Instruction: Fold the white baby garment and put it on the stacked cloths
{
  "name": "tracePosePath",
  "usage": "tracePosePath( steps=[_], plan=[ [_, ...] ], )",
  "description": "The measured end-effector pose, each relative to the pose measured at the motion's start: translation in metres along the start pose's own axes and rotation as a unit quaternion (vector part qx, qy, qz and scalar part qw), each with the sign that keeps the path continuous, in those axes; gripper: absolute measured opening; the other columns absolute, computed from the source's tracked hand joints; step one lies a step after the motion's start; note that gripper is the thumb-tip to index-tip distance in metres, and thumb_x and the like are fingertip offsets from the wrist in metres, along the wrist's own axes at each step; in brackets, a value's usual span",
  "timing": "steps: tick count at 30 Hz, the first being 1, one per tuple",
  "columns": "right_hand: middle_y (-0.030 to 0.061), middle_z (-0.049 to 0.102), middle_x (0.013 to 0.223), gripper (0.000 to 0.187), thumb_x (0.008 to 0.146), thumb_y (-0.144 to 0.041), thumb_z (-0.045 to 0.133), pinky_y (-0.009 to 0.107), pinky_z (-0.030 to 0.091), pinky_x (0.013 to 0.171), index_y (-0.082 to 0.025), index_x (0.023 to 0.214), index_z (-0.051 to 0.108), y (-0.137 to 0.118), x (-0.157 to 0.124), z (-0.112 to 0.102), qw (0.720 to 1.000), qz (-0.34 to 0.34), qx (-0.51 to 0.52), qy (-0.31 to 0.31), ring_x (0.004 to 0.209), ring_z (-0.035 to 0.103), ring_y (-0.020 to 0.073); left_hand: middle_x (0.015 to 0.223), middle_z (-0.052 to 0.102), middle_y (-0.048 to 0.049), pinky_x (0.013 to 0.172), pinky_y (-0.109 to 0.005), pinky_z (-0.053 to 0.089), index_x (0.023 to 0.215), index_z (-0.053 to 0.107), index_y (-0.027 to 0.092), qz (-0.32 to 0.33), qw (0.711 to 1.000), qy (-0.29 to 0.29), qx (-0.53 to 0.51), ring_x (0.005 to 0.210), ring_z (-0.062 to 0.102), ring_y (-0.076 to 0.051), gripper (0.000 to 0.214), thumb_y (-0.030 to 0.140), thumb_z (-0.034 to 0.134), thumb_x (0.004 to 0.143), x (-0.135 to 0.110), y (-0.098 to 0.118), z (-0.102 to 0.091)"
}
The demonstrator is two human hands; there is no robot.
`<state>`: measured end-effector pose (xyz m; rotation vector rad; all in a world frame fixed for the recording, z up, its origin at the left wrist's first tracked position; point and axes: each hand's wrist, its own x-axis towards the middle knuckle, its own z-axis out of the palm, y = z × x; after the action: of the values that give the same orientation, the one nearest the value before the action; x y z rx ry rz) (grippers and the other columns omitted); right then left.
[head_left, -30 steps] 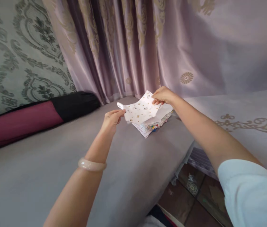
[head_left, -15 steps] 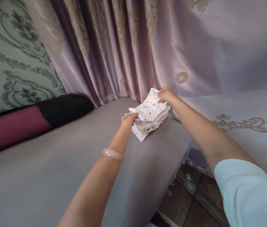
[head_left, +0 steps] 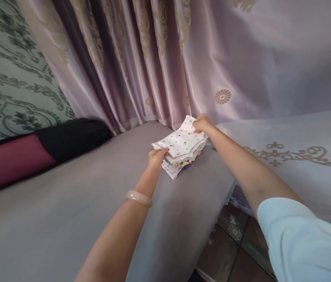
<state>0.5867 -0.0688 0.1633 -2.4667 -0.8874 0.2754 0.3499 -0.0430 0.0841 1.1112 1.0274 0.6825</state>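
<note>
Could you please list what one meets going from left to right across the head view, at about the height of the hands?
Red and black bolster → left hand → stack of folded cloths → right hand → patterned curtain.

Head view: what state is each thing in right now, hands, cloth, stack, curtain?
Left hand: pinching the near corner of the printed cloth.
Right hand: pinching its far corner.
Printed cloth: folded, lying on the stack.
Stack of cloths: piled on the grey cushion.
Curtain: drawn, hanging.
</note>
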Motion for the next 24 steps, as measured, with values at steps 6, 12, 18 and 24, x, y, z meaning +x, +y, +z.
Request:
tracePosePath(
  steps=[6,12,18,24],
  plan=[
    [0.0123,0.064,0.07,0.018,0.087,-0.012,0.054,0.034,0.056,0.069,-0.006,0.1,0.064,0.009,-0.002,0.009,1.0,-0.016,-0.018,-0.013,0.068,0.067,0.0228,0.065,0.055,-0.0011,0.051,-0.019,0.024,0.078,0.065,0.007,0.024,0.999,-0.006,0.03,0.048,0.032,-0.001,0.026,0.03,0.068,0.067,-0.001,-0.008,-0.014],
    [0.015,0.062,0.115,0.035,0.092,-0.018,0.048,0.039,0.045,0.096,-0.016,0.125,0.059,0.017,-0.011,0.024,0.981,-0.135,-0.109,0.089,0.116,0.055,0.0288,0.065,0.053,-0.0012,0.051,-0.019,0.023,0.077,0.065,0.007,0.038,0.999,0.002,0.035,0.052,0.035,-0.002,0.041,0.043,0.073,0.057,-0.016,-0.019,-0.055],
    [0.0146,0.057,0.126,0.04,0.102,-0.033,0.03,0.044,0.034,0.105,-0.014,0.119,0.061,0.024,-0.01,0.042,0.968,-0.194,-0.156,0.042,0.124,0.047,0.0297,0.077,0.058,-0.0016,0.054,-0.016,0.028,0.098,0.067,0.007,-0.003,0.998,0.065,0.014,0.058,0.039,-0.001,0.076,0.053,0.079,0.038,-0.042,-0.03,-0.124],
    [0.0113,0.049,0.137,0.049,0.104,-0.038,0.018,0.056,0.031,0.104,-0.018,0.123,0.058,0.034,-0.011,0.061,0.973,-0.176,-0.148,0.029,0.125,0.045,0.0324,0.083,0.061,-0.002,0.057,-0.013,0.037,0.101,0.068,0.011,-0.065,0.985,0.16,0.026,0.066,0.045,-0.003,0.083,0.051,0.083,0.03,-0.08,-0.047,-0.216]
  ],
)
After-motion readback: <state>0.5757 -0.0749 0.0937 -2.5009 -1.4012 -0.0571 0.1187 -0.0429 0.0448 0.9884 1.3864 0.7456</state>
